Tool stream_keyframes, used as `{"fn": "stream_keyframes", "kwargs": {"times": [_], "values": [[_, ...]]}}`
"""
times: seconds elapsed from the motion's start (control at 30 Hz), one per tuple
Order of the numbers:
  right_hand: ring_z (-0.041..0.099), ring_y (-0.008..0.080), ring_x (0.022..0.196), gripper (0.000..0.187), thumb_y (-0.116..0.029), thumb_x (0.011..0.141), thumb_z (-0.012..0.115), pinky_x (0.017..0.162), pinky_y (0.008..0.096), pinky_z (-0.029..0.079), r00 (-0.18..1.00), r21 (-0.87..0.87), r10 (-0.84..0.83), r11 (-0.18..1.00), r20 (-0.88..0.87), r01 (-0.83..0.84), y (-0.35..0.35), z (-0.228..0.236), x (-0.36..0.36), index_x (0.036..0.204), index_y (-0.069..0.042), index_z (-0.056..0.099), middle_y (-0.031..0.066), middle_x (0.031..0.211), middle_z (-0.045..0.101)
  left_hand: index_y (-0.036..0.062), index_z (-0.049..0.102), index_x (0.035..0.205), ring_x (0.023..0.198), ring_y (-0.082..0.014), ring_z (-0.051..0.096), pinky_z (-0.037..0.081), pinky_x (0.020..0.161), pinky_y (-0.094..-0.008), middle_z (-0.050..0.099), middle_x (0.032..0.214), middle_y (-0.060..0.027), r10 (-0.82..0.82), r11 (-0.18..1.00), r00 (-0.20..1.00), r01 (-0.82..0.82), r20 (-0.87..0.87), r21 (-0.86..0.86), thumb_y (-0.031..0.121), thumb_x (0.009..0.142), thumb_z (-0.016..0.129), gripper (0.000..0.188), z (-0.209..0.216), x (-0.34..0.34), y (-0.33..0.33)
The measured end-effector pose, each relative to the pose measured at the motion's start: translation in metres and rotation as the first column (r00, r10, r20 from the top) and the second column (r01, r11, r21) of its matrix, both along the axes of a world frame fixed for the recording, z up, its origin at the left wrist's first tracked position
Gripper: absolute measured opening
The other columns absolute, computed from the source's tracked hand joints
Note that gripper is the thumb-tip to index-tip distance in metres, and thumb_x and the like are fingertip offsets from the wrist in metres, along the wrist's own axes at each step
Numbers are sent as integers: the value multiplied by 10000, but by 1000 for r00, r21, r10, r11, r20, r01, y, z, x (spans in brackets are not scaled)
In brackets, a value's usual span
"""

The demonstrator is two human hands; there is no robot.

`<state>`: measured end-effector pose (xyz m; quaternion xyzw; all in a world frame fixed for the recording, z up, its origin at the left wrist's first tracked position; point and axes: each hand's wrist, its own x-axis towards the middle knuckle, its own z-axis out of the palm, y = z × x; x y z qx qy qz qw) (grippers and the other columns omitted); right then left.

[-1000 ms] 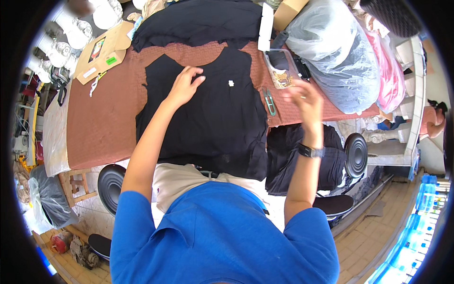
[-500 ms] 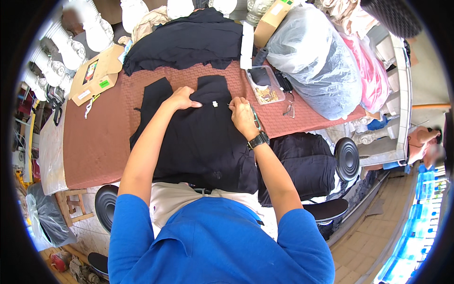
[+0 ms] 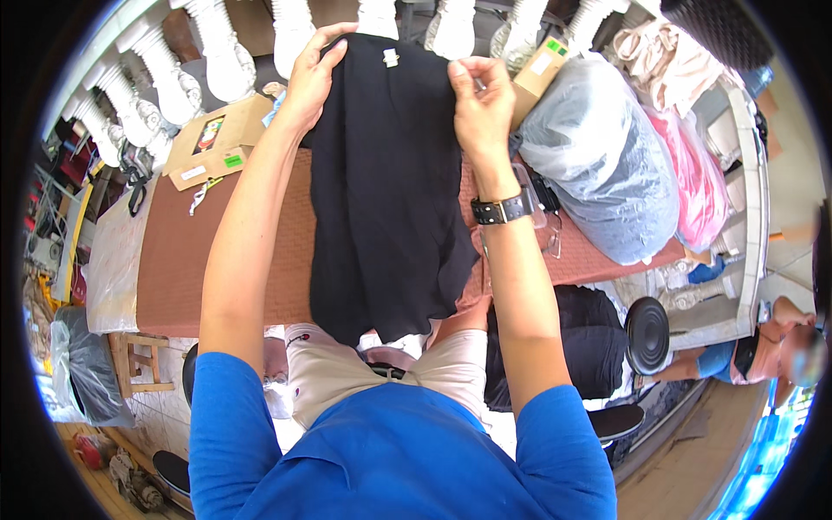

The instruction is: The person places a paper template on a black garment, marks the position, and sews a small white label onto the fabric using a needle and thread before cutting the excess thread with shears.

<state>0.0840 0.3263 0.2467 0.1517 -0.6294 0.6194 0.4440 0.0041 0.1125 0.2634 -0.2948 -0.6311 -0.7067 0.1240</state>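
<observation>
A black garment (image 3: 390,191) hangs lifted in front of me, its lower part draping over the table's near edge. A small white label (image 3: 390,58) shows at its top edge. My left hand (image 3: 314,82) is closed on the upper left corner, thumb toward me. At the upper right edge my right hand (image 3: 484,104), with a dark wristwatch (image 3: 503,210), pinches the cloth. Something small and shiny shows by its curled fingers, too small to make out. The garment hides the table's middle and the black cloth behind it.
A brown-covered table (image 3: 191,277) carries a cardboard box (image 3: 217,139) at left. Large plastic bags, one clear (image 3: 598,165) and one pink (image 3: 689,173), bulge at right near eyeglasses (image 3: 555,243). A black cloth pile (image 3: 563,338) lies beside my right leg. Another person (image 3: 763,347) is at far right.
The garment has gone from lying flat on the table to being held up, with both hands raised farther away from me. My right hand has come to its top right edge.
</observation>
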Motion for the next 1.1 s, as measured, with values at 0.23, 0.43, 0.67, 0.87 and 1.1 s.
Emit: {"fn": "stream_keyframes", "kwargs": {"times": [0.23,0.43,0.67,0.87,1.1], "values": [[563,81,848,105,-97,968,691,798,255,474,976,-8,38,999,213,-38,11,-49,30,986,-17,624,18,912,636,76,683,1243,1318,-172,503,375,1136,-309,602,1367,-56,-174,948,946,236,273,-214,111,1006,536,281,-38,44,-33],[562,60,834,105,-92,971,693,785,234,475,846,-105,206,979,492,-177,8,-144,79,983,-16,622,-2,902,638,53,637,1244,1181,-170,619,505,1005,-300,651,1244,-110,-246,968,628,198,738,154,9,893,717,363,-158,115,-26],[558,44,817,79,-68,967,690,749,212,472,727,-154,243,970,642,-188,3,-189,144,975,-22,626,-17,909,627,48,627,1331,1165,-193,640,476,1062,-323,656,1286,-106,-515,846,246,298,821,441,7,941,616,392,-204,173,-22],[598,67,899,117,-116,964,703,746,241,528,380,-209,429,841,820,-500,24,-166,169,1013,-36,632,-4,977,637,30,713,1221,1131,-143,624,439,1040,-276,706,1219,-75,-136,959,886,230,443,-166,15,982,559,284,-176,194,-10],[701,202,967,110,-60,974,665,895,354,596,650,-424,522,847,552,-320,40,-158,124,1045,21,643,143,1056,697,1,669,1238,1072,-101,629,498,942,-243,686,1190,-56,-121,980,944,163,306,-115,-63,955,623,294,-158,196,-7]]}}
